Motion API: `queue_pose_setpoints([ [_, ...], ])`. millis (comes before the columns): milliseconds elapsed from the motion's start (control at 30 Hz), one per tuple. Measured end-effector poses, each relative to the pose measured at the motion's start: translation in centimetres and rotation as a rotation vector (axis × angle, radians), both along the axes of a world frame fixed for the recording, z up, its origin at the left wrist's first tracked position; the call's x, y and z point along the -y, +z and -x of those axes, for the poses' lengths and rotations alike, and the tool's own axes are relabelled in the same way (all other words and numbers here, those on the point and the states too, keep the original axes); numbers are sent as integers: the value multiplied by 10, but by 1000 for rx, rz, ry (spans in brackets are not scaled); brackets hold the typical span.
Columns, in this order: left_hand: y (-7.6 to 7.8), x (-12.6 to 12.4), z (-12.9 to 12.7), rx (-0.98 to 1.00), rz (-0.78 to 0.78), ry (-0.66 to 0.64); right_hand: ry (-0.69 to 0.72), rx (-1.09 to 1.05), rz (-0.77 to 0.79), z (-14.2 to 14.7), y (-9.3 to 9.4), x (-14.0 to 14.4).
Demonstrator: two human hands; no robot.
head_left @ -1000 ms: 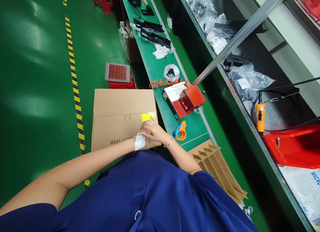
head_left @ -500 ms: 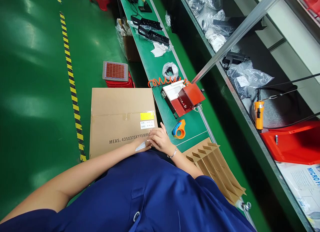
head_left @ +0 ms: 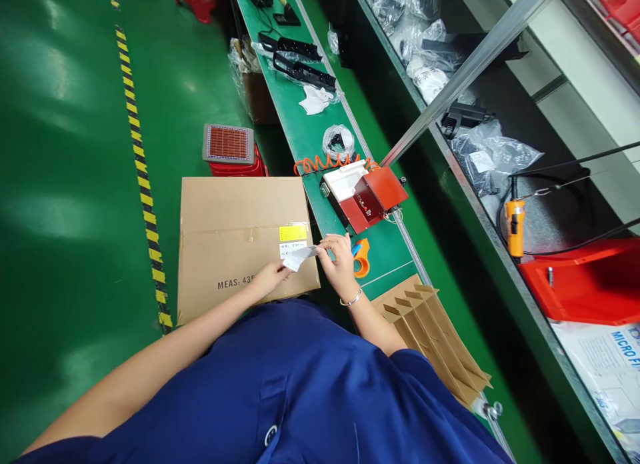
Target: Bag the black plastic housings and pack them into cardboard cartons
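A sealed brown cardboard box printed "MEAS:" stands on the floor beside the green bench, with a yellow and a white label stuck on its top. Both hands hold a small white paper strip over the box's right near corner. My left hand pinches the strip's left end. My right hand, a bracelet on its wrist, pinches the right end, close to an orange and blue tape dispenser.
On the green bench sit a red and white device with an orange coiled hose, black parts and plastic bags. Cardboard dividers lie at its near end. A red stool stands behind the box. A red bin is at right.
The hands pressed on the box's near edge, then lifted away. They now hold the white strip stretched between them, higher and further right. The camera shifted slightly.
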State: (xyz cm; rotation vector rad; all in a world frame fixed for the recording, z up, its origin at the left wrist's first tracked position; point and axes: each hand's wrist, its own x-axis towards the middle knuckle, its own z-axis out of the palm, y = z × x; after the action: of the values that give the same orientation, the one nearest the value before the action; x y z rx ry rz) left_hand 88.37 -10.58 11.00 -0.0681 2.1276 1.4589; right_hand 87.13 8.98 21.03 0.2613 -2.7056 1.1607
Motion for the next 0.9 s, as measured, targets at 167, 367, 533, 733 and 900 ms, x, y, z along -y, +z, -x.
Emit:
queue_pose_setpoints([
  [167,14,9,-1,-65,-94,194,-99,151,45,11,-12,3],
  [367,25,5,6,-100,-48,249,-121,205,96,14,-23,10],
  [533,16,12,30,-90,58,242,-145,317,155,28,-42,9],
  [733,-19,22,90,-15,179,150,-203,479,151,73,-87,14],
  [900,-48,21,113,95,316,47,-239,567,125,92,-118,19],
])
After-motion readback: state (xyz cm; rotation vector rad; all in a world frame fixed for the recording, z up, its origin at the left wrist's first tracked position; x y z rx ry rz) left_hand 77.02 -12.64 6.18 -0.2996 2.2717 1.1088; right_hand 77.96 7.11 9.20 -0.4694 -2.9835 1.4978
